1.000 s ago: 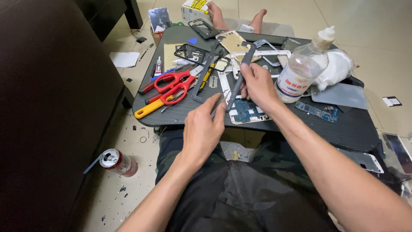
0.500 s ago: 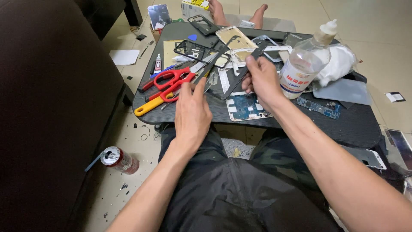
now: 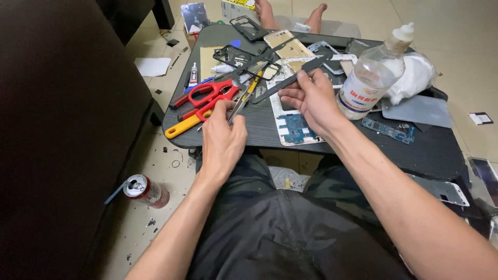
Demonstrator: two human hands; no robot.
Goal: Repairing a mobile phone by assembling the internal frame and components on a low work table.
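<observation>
Since a moment ago, left hand (image 3: 223,142) has reached the tweezers (image 3: 239,103), pinching them, while right hand (image 3: 311,101) grasps a dark phone frame strip (image 3: 293,80) (opened phone (image 3: 293,124) not yet reassembled).

My left hand (image 3: 222,139) covers the near end of the tweezers (image 3: 244,99); grip unclear. My right hand (image 3: 311,101) hides the dark strip's (image 3: 293,79) middle. Phone frame (image 3: 480,173) cut off at right edge. Bottle (image 3: 371,78) label too small to tell.

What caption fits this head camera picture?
Left hand picks up tweezers; right hand holds a dark strip.
</observation>
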